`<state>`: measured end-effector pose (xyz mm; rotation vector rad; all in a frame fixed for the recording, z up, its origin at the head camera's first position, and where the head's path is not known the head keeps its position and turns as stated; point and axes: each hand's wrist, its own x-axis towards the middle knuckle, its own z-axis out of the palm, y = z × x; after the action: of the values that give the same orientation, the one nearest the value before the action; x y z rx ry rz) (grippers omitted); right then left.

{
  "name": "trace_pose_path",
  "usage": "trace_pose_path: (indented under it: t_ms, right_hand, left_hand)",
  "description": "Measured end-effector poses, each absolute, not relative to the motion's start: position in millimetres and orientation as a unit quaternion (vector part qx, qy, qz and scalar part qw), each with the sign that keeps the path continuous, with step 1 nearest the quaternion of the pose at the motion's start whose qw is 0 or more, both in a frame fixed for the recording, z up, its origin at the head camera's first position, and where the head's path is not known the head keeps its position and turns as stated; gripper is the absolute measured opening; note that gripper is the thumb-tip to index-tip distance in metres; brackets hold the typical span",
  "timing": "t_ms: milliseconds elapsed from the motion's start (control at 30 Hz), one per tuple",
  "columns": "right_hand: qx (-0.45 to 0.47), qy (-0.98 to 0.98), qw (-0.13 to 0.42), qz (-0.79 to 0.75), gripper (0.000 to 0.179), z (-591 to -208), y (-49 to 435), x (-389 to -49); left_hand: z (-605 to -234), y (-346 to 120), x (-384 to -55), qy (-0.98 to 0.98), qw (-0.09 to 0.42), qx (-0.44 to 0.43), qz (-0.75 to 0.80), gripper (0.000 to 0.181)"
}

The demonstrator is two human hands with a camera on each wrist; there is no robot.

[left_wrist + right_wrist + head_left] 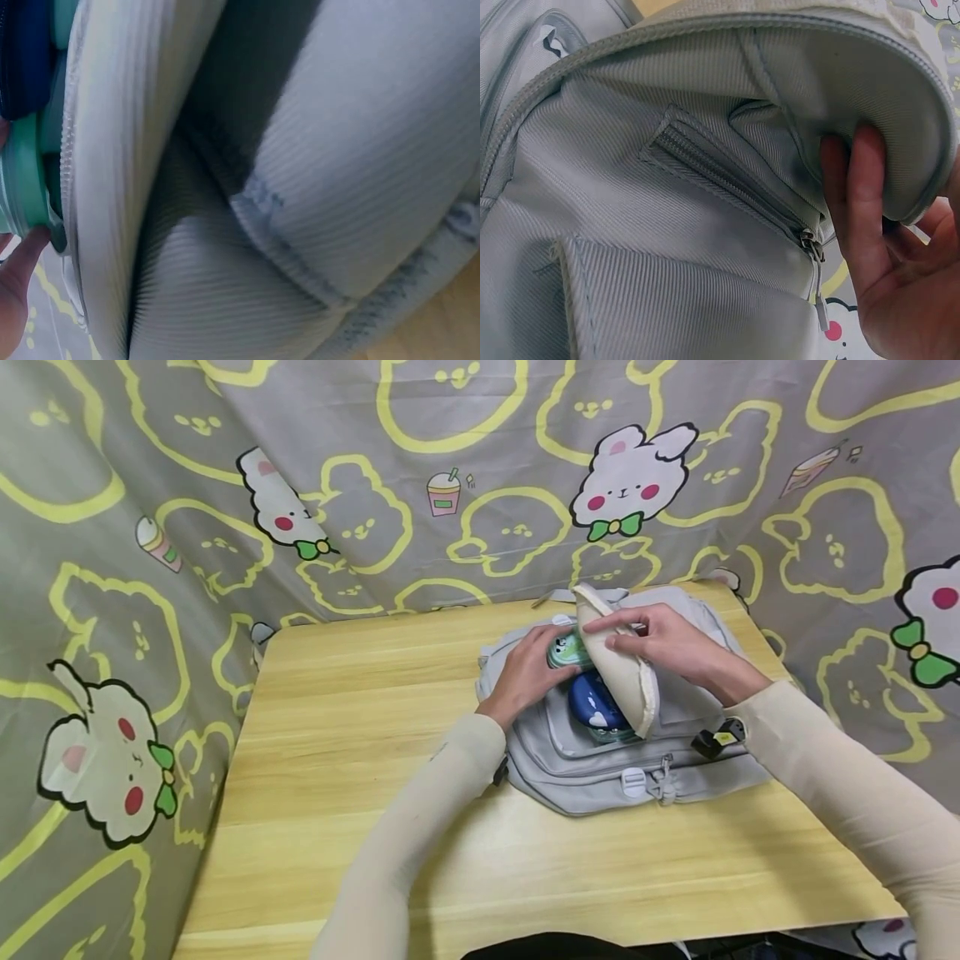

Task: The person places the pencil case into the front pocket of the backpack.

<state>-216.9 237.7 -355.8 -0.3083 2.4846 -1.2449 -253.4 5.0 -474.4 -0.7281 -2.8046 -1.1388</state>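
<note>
A light grey backpack [551,772] lies on the table with its front pocket unzipped. My right hand [671,645] pinches the pocket's cream-backed flap [618,672] and holds it up; in the right wrist view its fingers [866,195] press the flap's grey lining. At the pocket's far left side, my left hand [525,668] grips a green, clear-edged case [567,649] between thumb and fingers. The case [26,176] shows partly at the left wrist view's edge. Nearer me in the pocket sits a dark blue case [592,697] with a white heart, partly covered by the flap.
The backpack covers the right part of the wooden table [337,735]. A small zipped inner pocket [724,180] shows inside the bag. A black buckle [708,743] lies by the right wrist. Patterned grey curtain [420,552] encloses the back and sides.
</note>
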Motion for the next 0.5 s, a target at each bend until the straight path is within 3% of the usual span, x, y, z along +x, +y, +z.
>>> trace_pose_path:
  t_ms: [500]
  right_hand:
    - [-0.110, 0.885, 0.133, -0.433, 0.036, -354, 240, -210]
  left_hand:
    - [-470, -15, -250, -0.901, -0.038, -0.229, -0.367, 0.077]
